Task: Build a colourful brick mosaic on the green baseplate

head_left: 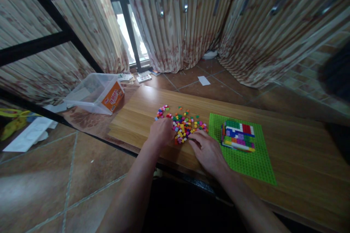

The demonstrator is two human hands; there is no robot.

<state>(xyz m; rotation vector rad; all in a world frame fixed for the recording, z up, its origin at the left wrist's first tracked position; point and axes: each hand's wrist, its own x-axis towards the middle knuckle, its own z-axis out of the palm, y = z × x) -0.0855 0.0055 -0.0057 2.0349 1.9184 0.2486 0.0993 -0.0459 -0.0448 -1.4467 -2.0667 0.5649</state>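
Two bare hands at a heap of small coloured bricks on a wooden tabletop.

The left hand [162,131] lies knuckles up, fingers curled down onto the near left edge of the loose bricks [182,123]; whether it grips any cannot be told. The right hand [207,150] rests just beside, fingers spread flat and released, their tips touching the heap's near right edge. Right of those fingertips lies a green baseplate [246,164] bearing a multicoloured brick block [238,135]. Far beyond the left fingers, a clear plastic box [94,93] stands at the wooden tabletop [295,160] end.
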